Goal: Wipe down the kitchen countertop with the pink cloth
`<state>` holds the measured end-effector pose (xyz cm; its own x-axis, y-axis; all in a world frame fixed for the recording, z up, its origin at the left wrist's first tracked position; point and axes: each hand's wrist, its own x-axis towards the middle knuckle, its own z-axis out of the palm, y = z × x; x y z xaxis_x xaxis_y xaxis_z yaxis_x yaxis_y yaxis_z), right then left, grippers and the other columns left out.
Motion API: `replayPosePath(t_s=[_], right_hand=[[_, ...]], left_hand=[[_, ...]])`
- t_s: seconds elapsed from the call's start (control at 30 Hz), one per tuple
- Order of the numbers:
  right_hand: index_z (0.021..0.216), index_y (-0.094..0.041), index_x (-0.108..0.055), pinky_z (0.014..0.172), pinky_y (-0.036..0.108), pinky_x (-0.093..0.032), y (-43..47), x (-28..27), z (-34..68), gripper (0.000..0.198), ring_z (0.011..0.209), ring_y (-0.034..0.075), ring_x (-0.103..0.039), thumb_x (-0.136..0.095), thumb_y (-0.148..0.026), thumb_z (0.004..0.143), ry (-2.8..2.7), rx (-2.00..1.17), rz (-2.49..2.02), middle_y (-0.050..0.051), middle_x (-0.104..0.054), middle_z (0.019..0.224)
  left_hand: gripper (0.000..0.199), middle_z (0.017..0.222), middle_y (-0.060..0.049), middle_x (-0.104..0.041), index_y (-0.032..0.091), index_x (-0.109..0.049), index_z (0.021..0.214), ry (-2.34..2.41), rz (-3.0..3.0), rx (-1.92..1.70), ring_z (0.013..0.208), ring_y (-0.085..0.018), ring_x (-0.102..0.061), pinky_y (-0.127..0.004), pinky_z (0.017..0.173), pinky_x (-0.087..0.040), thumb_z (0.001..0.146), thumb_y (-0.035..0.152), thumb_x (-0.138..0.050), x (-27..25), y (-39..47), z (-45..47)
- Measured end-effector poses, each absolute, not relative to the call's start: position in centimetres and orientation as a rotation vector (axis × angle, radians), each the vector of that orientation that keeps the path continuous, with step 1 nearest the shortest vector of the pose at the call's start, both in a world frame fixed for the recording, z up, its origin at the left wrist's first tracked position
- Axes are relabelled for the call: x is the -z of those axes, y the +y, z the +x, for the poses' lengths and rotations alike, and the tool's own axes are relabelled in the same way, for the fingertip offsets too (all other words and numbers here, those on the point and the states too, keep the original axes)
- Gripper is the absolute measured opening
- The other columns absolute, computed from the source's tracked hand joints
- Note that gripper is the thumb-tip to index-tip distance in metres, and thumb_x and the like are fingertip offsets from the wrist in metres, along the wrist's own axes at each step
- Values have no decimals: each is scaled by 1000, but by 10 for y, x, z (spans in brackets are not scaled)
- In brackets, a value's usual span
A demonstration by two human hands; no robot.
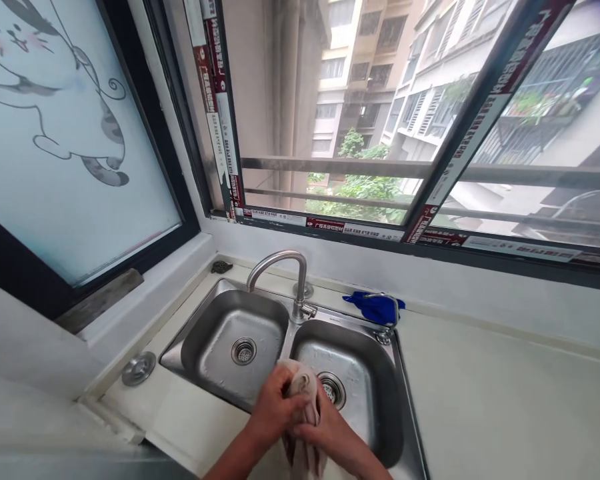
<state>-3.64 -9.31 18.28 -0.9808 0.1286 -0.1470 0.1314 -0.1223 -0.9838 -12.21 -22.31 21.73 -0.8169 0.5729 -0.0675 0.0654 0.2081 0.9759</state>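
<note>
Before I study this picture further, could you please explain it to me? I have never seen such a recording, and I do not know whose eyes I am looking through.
No machine is at work here. You see a person's own bare left hand and right hand, viewed by a camera worn on the head, looking forward and down. There is only this one view.

Both hands hold a pale, bunched cloth in their fingers, by the near side of a steel double sink. A curved tap stands behind it, its spout over the left basin. On the counter, a blue cloth lies behind the right basin, and a round metal piece is at the left.
</note>
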Motion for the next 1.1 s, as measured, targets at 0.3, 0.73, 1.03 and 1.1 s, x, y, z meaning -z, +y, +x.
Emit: replayPosePath(t_s=[0.3,0.73,1.03,1.1], right_hand=[[84,-22,-61,61,27,-41,-62,-179,-80,25,68,18,-53,-52,-44,79,2550,2004,527,-1,-59,74],[97,-20,-65,79,36,-52,-68,-165,-172,61,85,25,-64,-54,-76,76,2709,2046,803,6,-69,89],[114,-12,-62,100,48,-45,10,-114,-213,69,122,37,-56,-57,-67,72,2763,1513,1274,20,-65,118],[110,-12,-63,92,47,-49,11,-110,-228,57,109,36,-63,-49,-58,80,2783,1399,1241,19,-69,108]], left_hand=[[24,88,-1,-60,22,-48,69,1911,401,-1702,80,-16,-53,-25,70,-41,72,36,-67,-216,-278,-197],[46,89,-9,-76,15,-72,103,1311,128,-1788,92,-27,-71,-38,89,-53,82,56,-67,-228,-296,-219],[37,95,-7,-77,16,-66,108,1086,-253,-2250,93,-25,-74,-38,92,-57,77,31,-79,-230,-290,-254],[39,96,-9,-77,15,-65,112,1035,-270,-2254,94,-25,-74,-38,91,-58,80,34,-76,-228,-285,-265]])
